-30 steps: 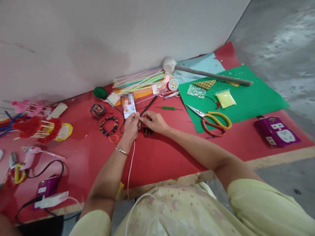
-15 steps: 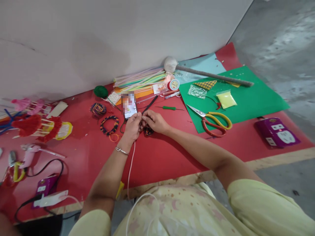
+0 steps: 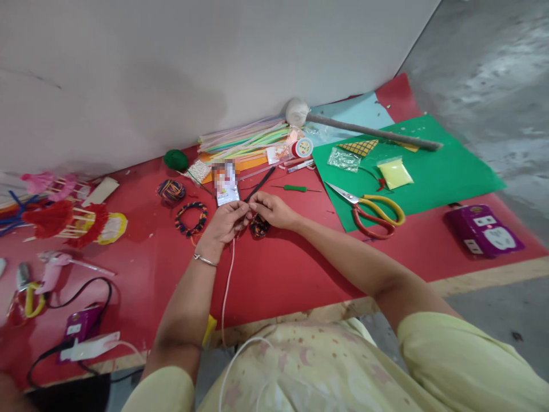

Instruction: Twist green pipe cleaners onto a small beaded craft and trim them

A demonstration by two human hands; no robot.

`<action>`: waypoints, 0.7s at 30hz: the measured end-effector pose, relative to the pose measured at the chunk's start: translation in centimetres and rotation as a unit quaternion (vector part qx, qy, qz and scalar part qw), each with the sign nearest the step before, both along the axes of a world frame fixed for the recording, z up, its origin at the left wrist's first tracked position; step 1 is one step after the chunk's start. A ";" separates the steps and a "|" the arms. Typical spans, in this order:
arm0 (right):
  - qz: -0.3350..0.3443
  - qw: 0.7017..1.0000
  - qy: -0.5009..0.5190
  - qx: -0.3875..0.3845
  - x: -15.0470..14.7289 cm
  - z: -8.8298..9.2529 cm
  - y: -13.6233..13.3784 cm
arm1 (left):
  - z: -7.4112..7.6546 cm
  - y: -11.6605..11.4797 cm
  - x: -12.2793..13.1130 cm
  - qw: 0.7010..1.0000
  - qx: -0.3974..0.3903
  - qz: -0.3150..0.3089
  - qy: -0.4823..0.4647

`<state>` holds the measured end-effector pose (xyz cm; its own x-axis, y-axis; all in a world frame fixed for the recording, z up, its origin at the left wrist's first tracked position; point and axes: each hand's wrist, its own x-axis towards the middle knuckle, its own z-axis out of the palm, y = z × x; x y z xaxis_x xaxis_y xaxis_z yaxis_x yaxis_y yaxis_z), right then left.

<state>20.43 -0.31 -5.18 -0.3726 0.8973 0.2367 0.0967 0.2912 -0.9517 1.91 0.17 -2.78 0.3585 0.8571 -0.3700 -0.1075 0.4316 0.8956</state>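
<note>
Mostly, the yarn bundle (image 3: 259,228) looks dark — with reddish flecks.

On the surface (image 3: 300,263), we have the phone (image 3: 228,194) just behind our left hand (image 3: 227,222), the bracelet (image 3: 203,216) to its left, and, right of our right hand (image 3: 277,212), the scissors (image 3: 355,200), partly on the sheet (image 3: 446,166).

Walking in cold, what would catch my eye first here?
Probably the left hand and right hand, close together over the red tabletop. Right of them, big scissors with red and yellow handles lie partly on a green sheet. At far left sits red ruffled craftwork.
</note>
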 end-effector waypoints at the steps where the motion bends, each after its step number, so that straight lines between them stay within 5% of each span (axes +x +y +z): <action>1: -0.011 1.000 -0.007 0.009 -0.1 0.0 -0.1 | 0.1 0.0 -0.1 1.000 0.010 0.002 0.008; 8: -0.090 0.994 -0.052 0.032 -0.7 0.1 -0.6 | 0.0 -0.3 0.2 0.991 0.100 0.062 0.066; 21: -0.105 0.988 -0.102 0.057 -0.8 -0.1 -0.5 | 0.1 -1.0 0.8 0.991 0.083 0.072 0.073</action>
<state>19.59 -0.82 -5.30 -0.2310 0.9315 0.2808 0.3523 0.3491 -0.8683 2.69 -0.86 -2.64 0.1815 0.9487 -0.2588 -0.0206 0.2667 0.9635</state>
